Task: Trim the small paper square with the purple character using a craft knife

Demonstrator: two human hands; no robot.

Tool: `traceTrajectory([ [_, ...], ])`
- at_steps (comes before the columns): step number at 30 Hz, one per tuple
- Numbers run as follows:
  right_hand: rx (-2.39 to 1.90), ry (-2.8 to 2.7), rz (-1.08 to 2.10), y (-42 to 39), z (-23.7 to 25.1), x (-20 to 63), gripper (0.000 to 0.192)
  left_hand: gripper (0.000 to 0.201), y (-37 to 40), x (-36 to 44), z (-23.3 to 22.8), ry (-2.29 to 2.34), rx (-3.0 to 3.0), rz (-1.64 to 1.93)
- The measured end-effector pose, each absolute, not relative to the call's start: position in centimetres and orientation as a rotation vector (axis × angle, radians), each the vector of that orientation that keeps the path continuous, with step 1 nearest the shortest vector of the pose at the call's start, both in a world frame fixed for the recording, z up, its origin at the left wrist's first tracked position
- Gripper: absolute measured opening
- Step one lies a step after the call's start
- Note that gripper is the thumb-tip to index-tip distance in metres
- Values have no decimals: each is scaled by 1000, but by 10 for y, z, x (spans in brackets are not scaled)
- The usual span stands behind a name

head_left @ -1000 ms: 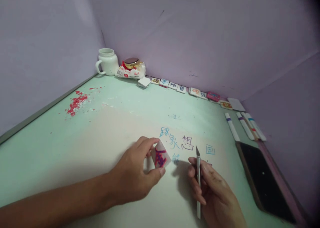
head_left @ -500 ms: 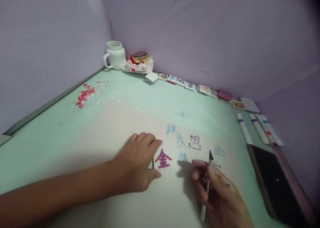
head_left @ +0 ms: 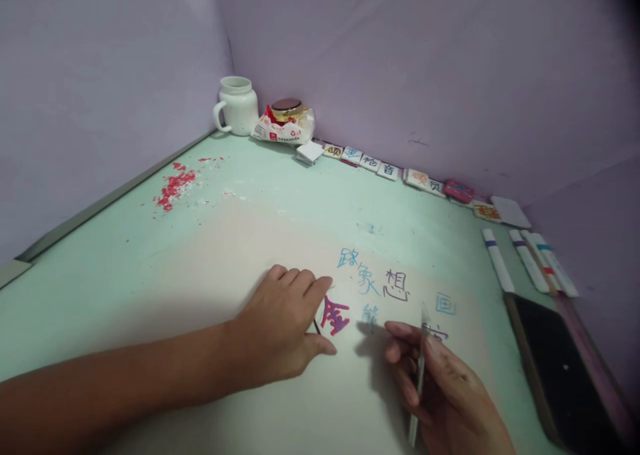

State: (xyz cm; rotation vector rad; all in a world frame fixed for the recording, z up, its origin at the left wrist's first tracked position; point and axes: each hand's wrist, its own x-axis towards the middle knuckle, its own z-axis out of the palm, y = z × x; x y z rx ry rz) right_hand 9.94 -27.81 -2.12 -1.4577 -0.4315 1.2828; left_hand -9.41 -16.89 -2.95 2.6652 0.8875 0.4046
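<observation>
A small white tile (head_left: 334,316) bearing a red and purple character lies flat on the pale green worktop (head_left: 125,268), near its front edge and just left of handwritten blue and dark characters (head_left: 380,283) on the surface. The left hand (head_left: 280,332) rests on the tile's left side, its fingers (head_left: 313,288) spread loosely over the edge and the thumb laid along the lower side, pressing rather than gripping. To the right, the right hand (head_left: 440,385) has its fingers curled around a thin craft knife (head_left: 420,368), held like a pen, with the blade tip pointing up and away, close to the tile but apart from it. At the right edge lie a dark phone (head_left: 560,368) and several white markers (head_left: 525,262). Along the back wall runs a row of lettered tiles (head_left: 380,168), and in the corner stand a white mug (head_left: 237,105) and a snack packet (head_left: 283,125). Red crumbs (head_left: 175,185) are scattered at the far left.
</observation>
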Motion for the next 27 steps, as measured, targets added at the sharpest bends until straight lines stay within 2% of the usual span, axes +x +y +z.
traceTrajectory([
  [4,-1678,-565,1197,-280,-24,111,45,71,-173,-96,-32,821,2696,551],
  [8,-1901,-922,966,-284,-22,114,38,50,-171,-101,-23,703,2647,521],
  [10,-1900,-1090,815,-288,-23,110,30,47,-166,-101,-18,685,2643,523],
  [12,-1883,-1222,671,-292,-26,104,24,52,-162,-100,-17,655,2642,497],
  [19,-1848,-1622,268,-303,-42,84,22,38,-156,-98,-26,598,2608,451],
  [27,-1747,-1752,58,-296,-49,82,21,50,-158,-97,-30,600,2669,411],
])
